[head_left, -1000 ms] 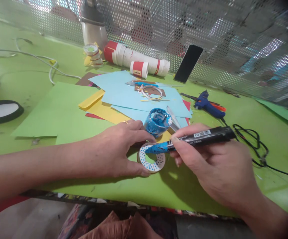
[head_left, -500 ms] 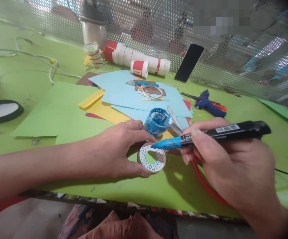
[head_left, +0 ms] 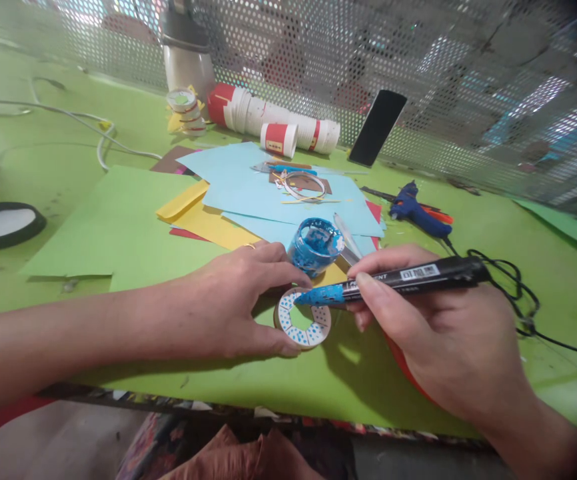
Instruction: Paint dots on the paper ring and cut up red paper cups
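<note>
My left hand [head_left: 248, 300] grips a small white paper ring [head_left: 297, 335] by its left side, thumb at the near edge and fingers at the far edge. Dark lines split the ring's face into sections dotted with blue, and green shows through its hole. Between the fingers of my right hand [head_left: 438, 333] is a black marker [head_left: 408, 279], its front end smeared with blue paint. The marker's tip is at the ring's far inner edge; whether it touches I cannot tell. Just beyond the ring stands an uncovered jar of blue paint [head_left: 315, 248].
Sheets of blue paper [head_left: 253, 183], green paper [head_left: 128, 213] and a yellow envelope [head_left: 218, 220] lie beyond my hands. A blue glue gun [head_left: 418, 210] with a black cord is at right. Stacked paper cups [head_left: 268, 113] and a phone [head_left: 378, 127] stand near the perforated screen [head_left: 278, 60].
My right hand has moved left and slightly down with the marker, and its tip has shifted toward the ring's inner edge. My left hand and the ring stay almost where they were.
</note>
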